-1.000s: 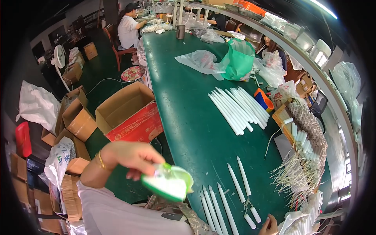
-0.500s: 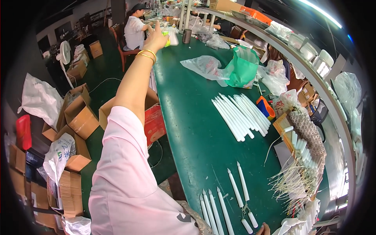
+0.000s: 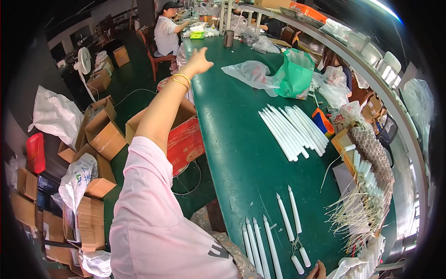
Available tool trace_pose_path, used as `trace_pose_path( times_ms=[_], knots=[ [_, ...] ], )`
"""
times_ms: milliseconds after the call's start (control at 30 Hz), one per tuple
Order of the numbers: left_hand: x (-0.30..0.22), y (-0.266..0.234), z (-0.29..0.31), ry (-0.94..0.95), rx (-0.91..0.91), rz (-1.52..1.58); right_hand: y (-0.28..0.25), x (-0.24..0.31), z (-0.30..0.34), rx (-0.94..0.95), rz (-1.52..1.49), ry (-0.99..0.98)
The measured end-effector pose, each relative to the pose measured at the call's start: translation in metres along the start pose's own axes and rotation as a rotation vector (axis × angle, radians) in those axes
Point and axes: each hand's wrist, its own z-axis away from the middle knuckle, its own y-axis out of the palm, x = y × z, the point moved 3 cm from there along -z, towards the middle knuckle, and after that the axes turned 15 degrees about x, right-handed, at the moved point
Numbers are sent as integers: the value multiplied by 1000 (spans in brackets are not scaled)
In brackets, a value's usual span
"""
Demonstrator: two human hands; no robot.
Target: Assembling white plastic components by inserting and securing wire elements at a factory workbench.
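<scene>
My left hand (image 3: 200, 63) reaches out over the far left edge of the green table (image 3: 218, 121). Its thumb and fingers are apart, and nothing shows in them. Beyond it, a yellow-green packet (image 3: 197, 34) lies at the table's far end. At the lower edge, only part of my right hand (image 3: 318, 270) shows; whether it holds anything is hidden. Beside it lie two short white tubes (image 3: 298, 264), wired to two slim white candle sticks (image 3: 285, 217). More candle sticks (image 3: 260, 249) lie in a row to their left. A larger group of white sticks (image 3: 293, 132) rests mid-table.
A green bag (image 3: 296, 74) and clear plastic bags (image 3: 251, 74) sit further back. A wooden box (image 3: 346, 151) with wired white tubes stands at the right, near an orange-and-blue tool (image 3: 322, 122). Open cartons (image 3: 104, 139) crowd the floor at left. A co-worker (image 3: 166, 35) sits at the far end.
My left hand has drawn back from the yellow-green packet, which now lies apart from it on the table. The whole view has shifted slightly. My right hand stays at the lower edge.
</scene>
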Motion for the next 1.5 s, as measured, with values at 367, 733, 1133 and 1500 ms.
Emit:
trace_pose_path(
  times_ms=[367, 733, 1133, 1500],
  knots=[
    [-245, 94, 165, 951, 217, 77, -8, -6, 34, 68, 4, -35],
    [-371, 230, 418, 1337, 906, 524, 11, -14, 36, 150, -172, -10],
    [-370, 273, 443, 1283, 887, 209, 61, -2, 13, 198, 118, -94],
    [-387, 254, 459, 1058, 932, 555, 65, 11, 14, 217, -374, 45]
  ],
)
